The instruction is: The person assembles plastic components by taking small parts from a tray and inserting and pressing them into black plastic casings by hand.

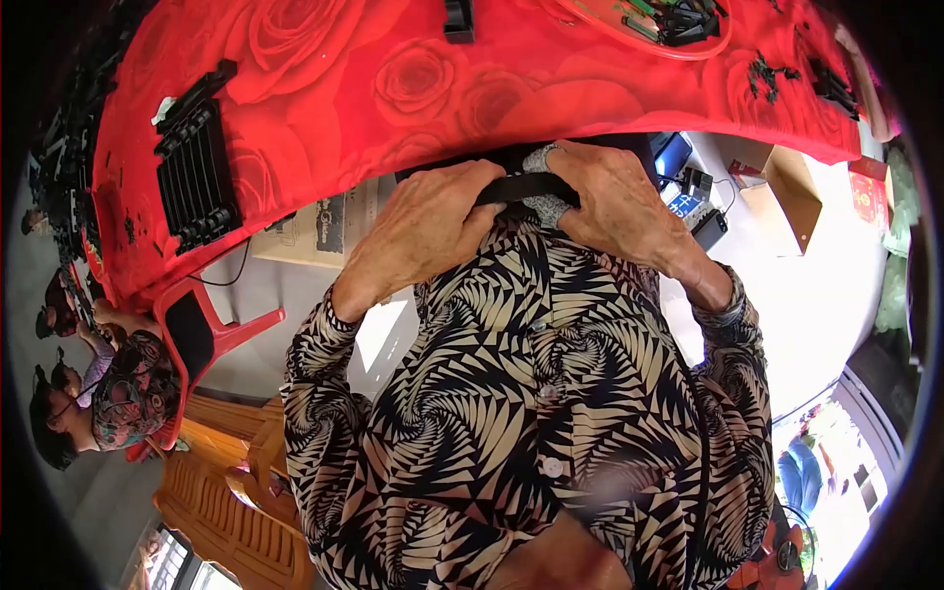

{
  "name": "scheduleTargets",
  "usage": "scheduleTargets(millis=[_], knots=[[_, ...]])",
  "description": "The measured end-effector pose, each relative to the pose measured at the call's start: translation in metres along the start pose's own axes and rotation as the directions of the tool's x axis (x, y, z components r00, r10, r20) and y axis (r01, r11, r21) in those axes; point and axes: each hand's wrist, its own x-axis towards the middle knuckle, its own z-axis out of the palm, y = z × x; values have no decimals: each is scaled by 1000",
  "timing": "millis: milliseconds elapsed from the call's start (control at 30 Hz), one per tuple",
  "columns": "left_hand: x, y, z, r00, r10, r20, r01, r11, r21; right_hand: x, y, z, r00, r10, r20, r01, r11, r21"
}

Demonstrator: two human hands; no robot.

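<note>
Close to my body, at the near edge of the red table, my two hands hold a short black strip (pixel 531 187) stretched between them. My left hand (pixel 423 228) has its fingers curled around the strip's left end. The right end is pinched by my right hand (pixel 619 202), its thumb bent inward. Speckled grey fabric (pixel 548 208) shows under the strip and against the right fingers; I cannot tell whether it is worn or lies in my lap. My fingertips are partly hidden behind the strip and the knuckles.
On the rose-patterned red tablecloth (pixel 334 108) lie a row of long black pieces (pixel 202 177), a black part (pixel 458 22) and black scraps (pixel 772 77). A red-rimmed basin (pixel 713 51) holds black and green pieces. A red chair (pixel 231 334), seated people and cardboard boxes (pixel 787 197) are around.
</note>
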Motion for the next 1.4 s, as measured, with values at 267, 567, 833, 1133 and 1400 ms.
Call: scheduleTargets(millis=[267, 567, 833, 1133, 1400], knots=[[-1, -2, 16, 999, -17, 35, 18, 1000, -24, -5, -4, 7, 998, 33, 47, -34, 999, 18], [3, -9, 14, 996, 44, 84, -37, 995, -88, -8, 6, 14, 999, -41, -14, 41, 999, -19], [-10, -22, -16, 991, -77, 110, 94, 982, -161, -8, 10, 16, 993, 115, -16, -113, 988, 108], [3, -19, -10, 808, -168, -565, -330, 665, -670, 10, 12, 62, 988, 95, -119, 1, 775, 632], [20, -5, -20, 778, -181, -601, -385, 619, -685, 34, -11, 52, 984, 164, -69, -80, 753, 653]])
